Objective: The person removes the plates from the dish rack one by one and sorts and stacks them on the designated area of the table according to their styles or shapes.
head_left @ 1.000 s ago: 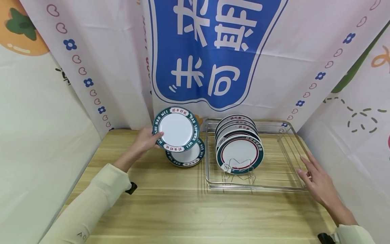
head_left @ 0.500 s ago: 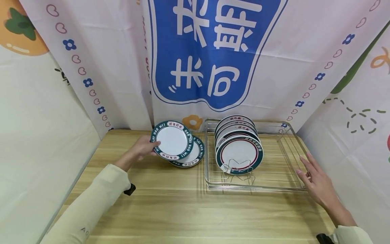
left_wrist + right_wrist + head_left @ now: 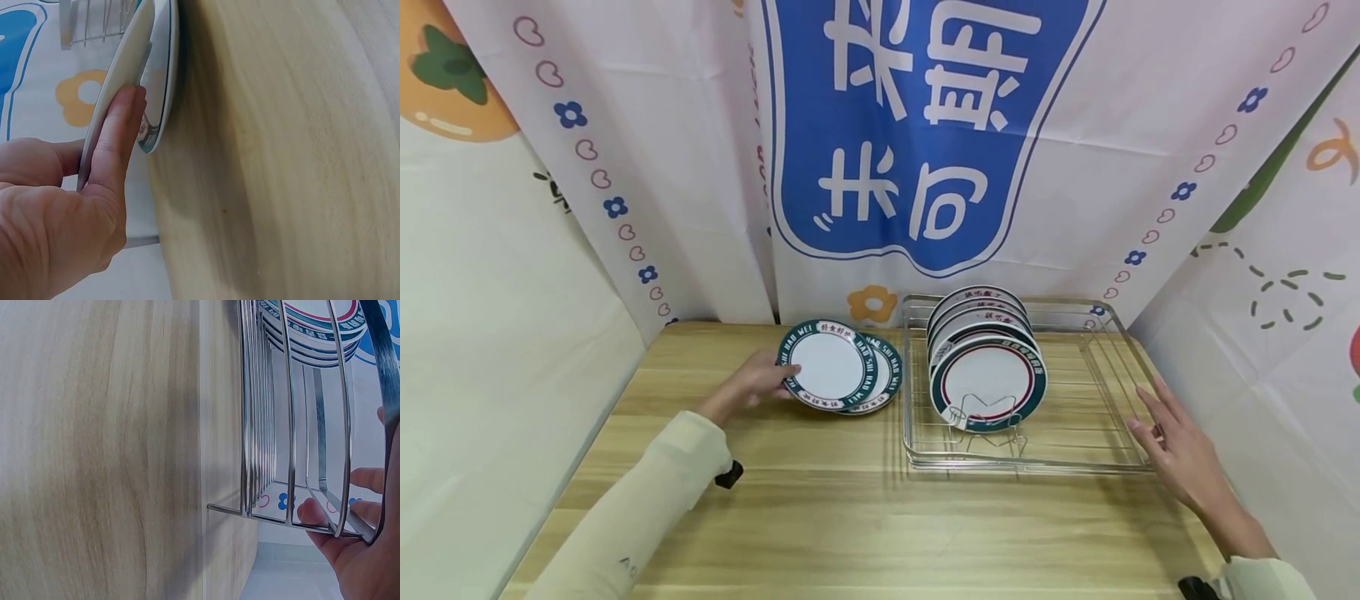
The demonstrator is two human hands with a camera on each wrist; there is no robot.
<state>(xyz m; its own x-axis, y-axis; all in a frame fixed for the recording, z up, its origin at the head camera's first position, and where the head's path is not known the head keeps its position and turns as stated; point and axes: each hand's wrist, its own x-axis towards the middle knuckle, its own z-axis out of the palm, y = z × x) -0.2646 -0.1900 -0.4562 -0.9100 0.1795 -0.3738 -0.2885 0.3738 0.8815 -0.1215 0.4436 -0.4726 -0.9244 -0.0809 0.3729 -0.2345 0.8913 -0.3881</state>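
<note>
My left hand pinches the left rim of a white plate with a green lettered border, thumb on top and fingers underneath. That plate is slightly tilted and overlaps a matching plate lying on the table; in the left wrist view the held plate stands a little apart from the lower one at the near edge. My right hand rests at the right side of a silver wire dish rack, its fingers extended. Several plates stand on edge in the rack's left part.
Wooden table extends in front of the rack and plates. A printed cloth hangs right behind, with white side walls at left and right. The right part of the rack's wire floor holds no plates.
My left hand has lowered the green-bordered plate from a raised, more upright pose to near the table, over the other plate's left part. My right hand has stayed at the rack.
</note>
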